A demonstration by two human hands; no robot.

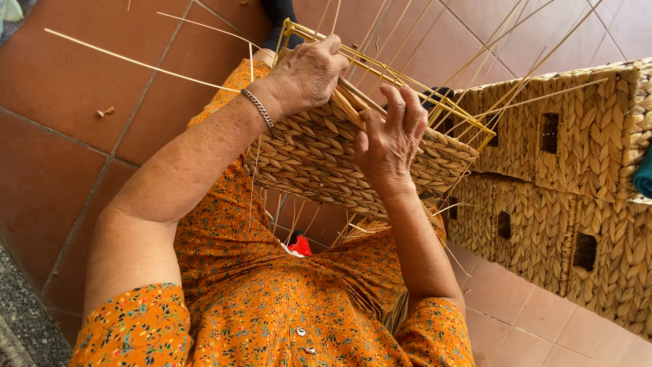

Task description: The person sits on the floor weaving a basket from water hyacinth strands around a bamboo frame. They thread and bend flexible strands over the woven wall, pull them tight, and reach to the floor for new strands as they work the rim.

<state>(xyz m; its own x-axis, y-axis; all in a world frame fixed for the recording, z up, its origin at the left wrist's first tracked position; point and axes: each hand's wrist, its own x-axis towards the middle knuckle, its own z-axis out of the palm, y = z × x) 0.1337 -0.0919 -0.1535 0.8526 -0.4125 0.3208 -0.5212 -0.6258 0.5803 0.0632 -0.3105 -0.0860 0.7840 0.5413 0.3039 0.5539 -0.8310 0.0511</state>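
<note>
Gripping the top edge of the half-woven tan basket of plaited straw on a yellow wire frame (319, 160), your left hand (309, 71) clenches over the rim near its far corner, fingers curled around the strands there. Your right hand (390, 139) rests against the woven wall nearer you, thumb pressed to the weave and fingers spread up toward the rim; whether it pinches a strand, you cannot tell from this view. You keep the basket tipped on your lap, over the orange flowered dress (272, 299), so the open rim faces your fingers and the loose pale straw stakes (136, 62) fan away over the red tiled floor (54, 156). At your right stand stacked finished woven boxes with square handle holes (570, 204), close beside the basket's far end. A small red object (301, 246) lies on the floor under the basket. No labels or signs show anywhere.
</note>
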